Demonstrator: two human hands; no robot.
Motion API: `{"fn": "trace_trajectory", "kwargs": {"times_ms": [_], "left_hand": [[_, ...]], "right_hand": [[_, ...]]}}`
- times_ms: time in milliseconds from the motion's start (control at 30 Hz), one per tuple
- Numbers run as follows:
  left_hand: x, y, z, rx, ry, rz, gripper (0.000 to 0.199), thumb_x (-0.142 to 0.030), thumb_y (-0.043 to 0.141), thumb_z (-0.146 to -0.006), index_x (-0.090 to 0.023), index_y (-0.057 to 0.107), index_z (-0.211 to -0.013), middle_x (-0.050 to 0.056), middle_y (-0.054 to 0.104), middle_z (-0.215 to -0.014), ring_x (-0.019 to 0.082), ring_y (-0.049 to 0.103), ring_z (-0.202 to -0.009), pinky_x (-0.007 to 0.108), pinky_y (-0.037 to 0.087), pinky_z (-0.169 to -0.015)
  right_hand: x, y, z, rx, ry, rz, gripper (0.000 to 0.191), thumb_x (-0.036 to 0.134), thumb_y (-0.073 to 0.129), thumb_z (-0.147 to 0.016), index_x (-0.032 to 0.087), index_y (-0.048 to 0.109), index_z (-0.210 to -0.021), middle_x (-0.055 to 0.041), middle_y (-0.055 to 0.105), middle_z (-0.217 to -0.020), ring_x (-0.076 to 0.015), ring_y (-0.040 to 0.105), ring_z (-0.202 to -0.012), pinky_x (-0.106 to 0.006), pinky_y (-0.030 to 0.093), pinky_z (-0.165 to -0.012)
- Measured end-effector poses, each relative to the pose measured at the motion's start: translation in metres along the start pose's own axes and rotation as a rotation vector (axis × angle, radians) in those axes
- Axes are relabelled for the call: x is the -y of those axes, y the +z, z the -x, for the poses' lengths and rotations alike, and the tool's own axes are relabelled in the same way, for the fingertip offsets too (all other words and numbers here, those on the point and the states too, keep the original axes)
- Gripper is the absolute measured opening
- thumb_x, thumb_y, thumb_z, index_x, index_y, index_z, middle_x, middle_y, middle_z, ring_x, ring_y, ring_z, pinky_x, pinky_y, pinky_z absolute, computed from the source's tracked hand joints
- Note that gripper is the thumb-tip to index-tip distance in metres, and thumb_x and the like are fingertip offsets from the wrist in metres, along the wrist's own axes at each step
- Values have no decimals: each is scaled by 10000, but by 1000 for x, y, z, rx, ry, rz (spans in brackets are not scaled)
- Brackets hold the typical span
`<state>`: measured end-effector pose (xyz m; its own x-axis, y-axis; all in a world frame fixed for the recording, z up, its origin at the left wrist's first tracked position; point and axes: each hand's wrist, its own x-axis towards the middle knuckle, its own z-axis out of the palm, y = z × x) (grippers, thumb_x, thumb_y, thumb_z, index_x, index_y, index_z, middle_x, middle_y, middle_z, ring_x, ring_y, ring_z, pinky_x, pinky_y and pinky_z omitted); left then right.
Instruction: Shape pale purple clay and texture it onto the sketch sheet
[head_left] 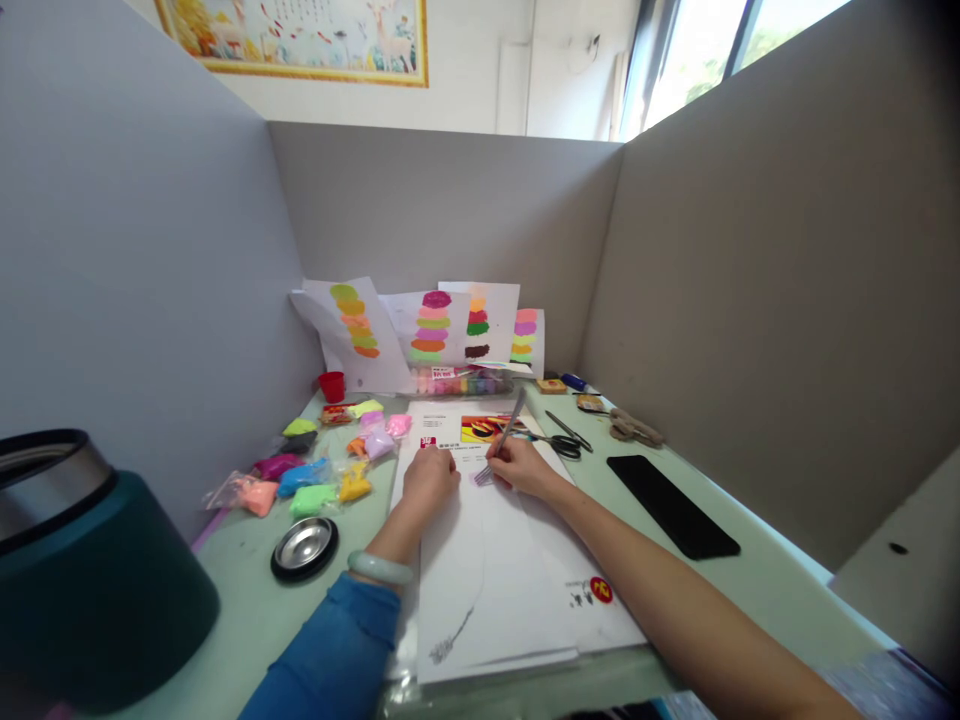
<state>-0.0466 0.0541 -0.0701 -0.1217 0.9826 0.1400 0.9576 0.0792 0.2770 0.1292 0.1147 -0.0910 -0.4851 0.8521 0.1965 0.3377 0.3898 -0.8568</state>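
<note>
My right hand [523, 466] grips a metal fork [501, 442], its tines pressed on a small pale purple lump of clay [478, 478] on the white paper [495, 560]. My left hand [430, 477] rests closed on the paper just left of the lump, holding the sheet down. A pale bangle [380, 568] and a blue sleeve [337, 650] are on my left arm. Several small bags of coloured clay [315, 470] lie left of the paper.
A round metal dish [304, 547] and a dark green pot [82, 580] sit at the left. Scissors [559, 440], a black phone [671, 506] and small tools lie right. Painted colour samples [431, 325] lean on the grey back partition, with a red cup [331, 385].
</note>
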Motion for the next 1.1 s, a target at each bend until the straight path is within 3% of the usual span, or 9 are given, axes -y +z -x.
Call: {"fn": "trace_trajectory", "kwargs": {"times_ms": [533,867,1100], "left_hand": [[2,1,0,5,0,4,185,-220,539,-761,-184,692,-857,99,653,-988,219,587,-948,277,432,-786],[1,0,-1,2,3,2,187,-218,533,-762,-185,692,-855,95,655,-985,213,587,-942,278,431,-804],[2,2,0,-8,1,4,180,-220,540,-763,-186,690,-856,95,652,-981,216,584,-955,273,432,-799]], "right_hand": [[5,-17,1,-7,66,65,125,81,503,-697,191,486,-755,69,536,-472,-88,475,-348,-182,342,-357],[1,-3,-2,13,52,-25,123,85,492,-716,196,470,-764,74,528,-436,-89,485,-368,-175,352,-389],[3,-17,-1,-6,85,-6,134,66,497,-709,190,475,-754,74,536,-441,-84,473,-347,-175,344,-377]]}}
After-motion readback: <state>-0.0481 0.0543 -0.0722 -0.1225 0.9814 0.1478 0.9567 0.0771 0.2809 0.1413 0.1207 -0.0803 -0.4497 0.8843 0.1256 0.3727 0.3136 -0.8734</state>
